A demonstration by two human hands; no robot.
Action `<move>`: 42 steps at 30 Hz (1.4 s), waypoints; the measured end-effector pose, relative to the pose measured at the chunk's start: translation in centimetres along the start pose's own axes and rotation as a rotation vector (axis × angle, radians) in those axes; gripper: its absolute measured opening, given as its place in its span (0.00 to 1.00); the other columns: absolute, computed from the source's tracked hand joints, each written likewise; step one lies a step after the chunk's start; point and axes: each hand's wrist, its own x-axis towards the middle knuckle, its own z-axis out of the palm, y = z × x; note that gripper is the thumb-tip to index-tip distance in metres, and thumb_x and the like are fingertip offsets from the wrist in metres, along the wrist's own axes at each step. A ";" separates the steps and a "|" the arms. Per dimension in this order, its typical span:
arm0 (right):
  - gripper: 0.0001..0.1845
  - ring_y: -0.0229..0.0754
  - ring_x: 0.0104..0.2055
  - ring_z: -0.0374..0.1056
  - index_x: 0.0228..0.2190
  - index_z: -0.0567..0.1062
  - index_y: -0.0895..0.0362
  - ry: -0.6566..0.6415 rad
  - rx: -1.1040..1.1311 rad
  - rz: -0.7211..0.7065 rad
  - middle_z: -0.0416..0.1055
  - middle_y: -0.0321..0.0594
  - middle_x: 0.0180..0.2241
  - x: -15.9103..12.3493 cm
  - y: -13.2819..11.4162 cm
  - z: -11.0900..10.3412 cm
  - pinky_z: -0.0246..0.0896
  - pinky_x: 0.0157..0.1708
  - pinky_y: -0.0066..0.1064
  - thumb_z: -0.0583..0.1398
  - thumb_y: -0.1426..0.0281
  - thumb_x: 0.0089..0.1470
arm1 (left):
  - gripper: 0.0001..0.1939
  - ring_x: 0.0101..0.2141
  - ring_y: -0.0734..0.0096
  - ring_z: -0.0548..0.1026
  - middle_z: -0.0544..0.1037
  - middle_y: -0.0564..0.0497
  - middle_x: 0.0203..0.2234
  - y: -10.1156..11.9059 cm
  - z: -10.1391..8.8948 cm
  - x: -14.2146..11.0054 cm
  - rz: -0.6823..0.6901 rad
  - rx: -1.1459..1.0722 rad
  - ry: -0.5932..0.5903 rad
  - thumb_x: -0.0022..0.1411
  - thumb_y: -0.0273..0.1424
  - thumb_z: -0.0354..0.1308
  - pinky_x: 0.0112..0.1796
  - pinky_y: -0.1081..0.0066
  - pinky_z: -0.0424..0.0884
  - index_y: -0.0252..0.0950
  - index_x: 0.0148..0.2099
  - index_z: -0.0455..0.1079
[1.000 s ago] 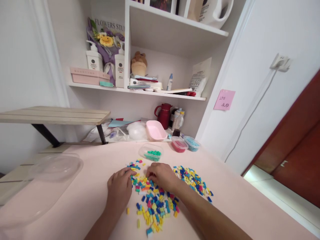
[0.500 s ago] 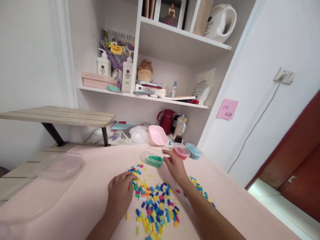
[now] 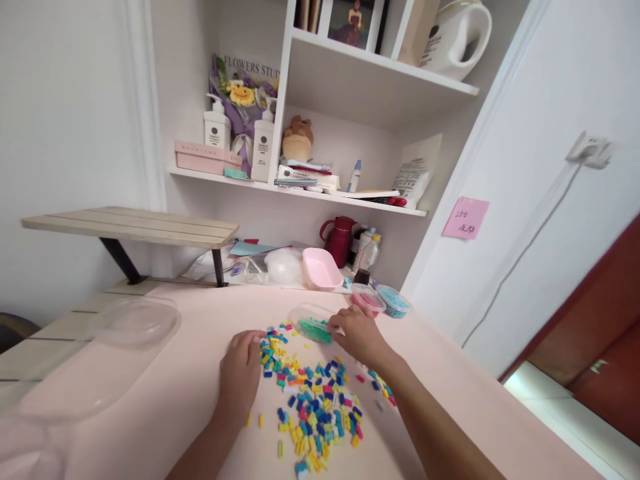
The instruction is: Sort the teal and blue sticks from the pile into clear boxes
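Note:
My right hand has its fingertips closed on the right rim of a clear plastic tub holding small green pieces. My left hand rests on the table at the left edge of a loose pile of small coloured blocks. Its thumb and index finger lie close together by the blocks; whatever may be between them is hidden. The blocks are yellow, blue, teal, pink and green. A smaller group of blocks lies partly behind my right forearm.
Tubs of red pieces and blue pieces stand at the back right, near a pink basin and a red jug. Clear plastic lids or trays lie on the left. A wooden stand rises at the back left.
My right hand has closed in on the green pieces' tub and now grips its rim. The left hand has drawn back slightly from over the pile, its fingers closer together. The view has shifted a little.

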 end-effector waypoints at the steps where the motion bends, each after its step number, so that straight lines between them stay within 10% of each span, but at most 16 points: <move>1: 0.13 0.52 0.51 0.64 0.41 0.80 0.50 -0.002 0.015 -0.023 0.76 0.42 0.43 -0.2 -0.2 -0.7 0.47 0.56 0.48 0.61 0.73 0.54 | 0.19 0.46 0.63 0.76 0.79 0.47 0.42 0.1 0.0 -0.1 -0.009 -0.009 -0.004 0.65 0.38 0.43 0.52 0.59 0.71 0.41 0.40 0.75; 6: 0.16 0.47 0.51 0.67 0.49 0.76 0.50 0.086 0.246 -0.213 0.74 0.43 0.48 -0.9 -3.3 -2.0 0.57 0.52 0.38 0.58 0.71 0.60 | 0.17 0.46 0.64 0.76 0.79 0.48 0.41 0.2 -0.1 -0.2 -0.023 -0.002 -0.016 0.65 0.35 0.43 0.53 0.58 0.71 0.41 0.40 0.74; 13: 0.11 0.44 0.46 0.69 0.42 0.79 0.51 0.002 0.255 -0.452 0.74 0.42 0.42 -1.3 -7.9 3.2 0.60 0.47 0.32 0.59 0.72 0.59 | 0.18 0.44 0.67 0.77 0.79 0.49 0.39 0.0 0.0 0.0 0.008 0.018 -0.028 0.58 0.24 0.44 0.51 0.62 0.72 0.41 0.37 0.75; 42: 0.19 0.44 0.41 0.71 0.43 0.77 0.46 -0.181 0.040 -0.100 0.74 0.39 0.45 -1.4 -5.1 2.8 0.56 0.32 0.29 0.54 0.76 0.55 | 0.16 0.42 0.69 0.78 0.82 0.53 0.38 0.2 0.1 -0.3 -0.010 0.067 -0.092 0.59 0.25 0.46 0.49 0.66 0.70 0.42 0.37 0.76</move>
